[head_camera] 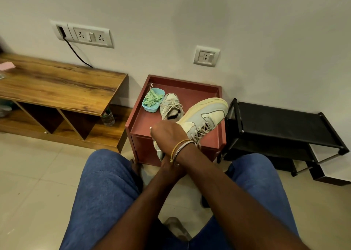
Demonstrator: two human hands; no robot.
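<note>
A pale white and grey sneaker [207, 115] is tilted with its toe up, over the front of a small red side table [201, 92]. My right hand [168, 135] wears bangles at the wrist. It lies over the sneaker's heel end with its fingers curled down around it. My left forearm crosses under the right wrist, and the left hand [164, 159] is almost fully hidden there beside the shoe's heel. A second matching sneaker [170, 105] rests flat on the table top.
A blue tub of green pieces [152, 99] sits at the table's back left. A wooden bench with shelves [57, 86] stands on the left and a black shoe rack [281, 124] on the right. My knees in blue jeans frame the tiled floor.
</note>
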